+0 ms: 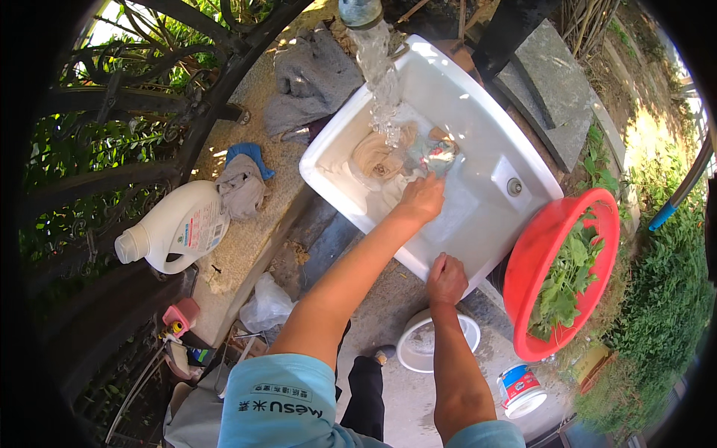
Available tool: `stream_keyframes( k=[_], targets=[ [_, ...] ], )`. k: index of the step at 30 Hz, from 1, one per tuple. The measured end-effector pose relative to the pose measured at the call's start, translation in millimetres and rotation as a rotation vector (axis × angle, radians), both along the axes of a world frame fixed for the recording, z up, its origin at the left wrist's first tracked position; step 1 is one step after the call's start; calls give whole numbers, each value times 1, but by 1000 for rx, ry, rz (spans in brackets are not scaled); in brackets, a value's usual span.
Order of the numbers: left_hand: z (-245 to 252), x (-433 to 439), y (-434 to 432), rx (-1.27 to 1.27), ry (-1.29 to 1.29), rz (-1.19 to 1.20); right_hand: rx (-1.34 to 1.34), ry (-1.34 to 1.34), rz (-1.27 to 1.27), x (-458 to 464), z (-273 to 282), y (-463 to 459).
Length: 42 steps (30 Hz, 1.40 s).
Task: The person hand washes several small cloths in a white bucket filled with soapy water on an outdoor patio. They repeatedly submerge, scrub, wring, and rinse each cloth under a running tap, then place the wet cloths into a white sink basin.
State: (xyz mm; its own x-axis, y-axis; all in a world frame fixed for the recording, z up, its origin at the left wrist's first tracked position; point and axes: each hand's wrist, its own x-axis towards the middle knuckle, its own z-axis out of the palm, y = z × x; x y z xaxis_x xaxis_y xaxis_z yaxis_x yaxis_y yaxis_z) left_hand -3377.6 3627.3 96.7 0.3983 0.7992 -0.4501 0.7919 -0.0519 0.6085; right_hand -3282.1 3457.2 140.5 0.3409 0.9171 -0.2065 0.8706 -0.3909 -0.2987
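Water pours from a metal tap [360, 12] into a white sink [476, 120], where several wet cloths lie in shallow water. One is a beige cloth [376, 154] bunched near the stream; beside it lies a patterned cloth [440, 154] with green and red on it. My left hand [423, 196] reaches over the front rim, its fingers curled at the patterned cloth and a pale cloth [394, 190]; the fingertips are hidden. At the sink's near edge my right hand [448, 277] is closed on the rim.
Left, a stone ledge [246, 246] holds a detergent bottle [179, 227] on its side, a crumpled rag [243, 187] and a grey cloth [311, 78]. A red basin [521, 280] of leafy greens [571, 280] tilts against the sink's right. Below are a white basin [411, 364] and a bucket [521, 392].
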Motion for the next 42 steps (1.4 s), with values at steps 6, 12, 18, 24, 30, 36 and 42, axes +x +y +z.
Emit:
stream_keyframes(
  k=[6,12,18,24,30,36,42],
  targets=[
    [-95,36,47,162,182,103,12,-2,-6,1,0,-1],
    [-50,23,27,-180,123,-35,58,-21,-5,1,-2,-2],
    [79,-28,-6,-299,-453,223,27,-54,-19,0,-3,-2],
    [123,-19,-11,83,-582,344,31,-49,-7,1,-2,0],
    [116,-25,9,184,-530,553,50,-44,11,1,-1,0],
    [111,-33,23,171,-637,715,84,-13,14,3,-4,-1],
    [103,-44,33,292,-659,830,83,-48,26,2,-5,-3]
  ],
)
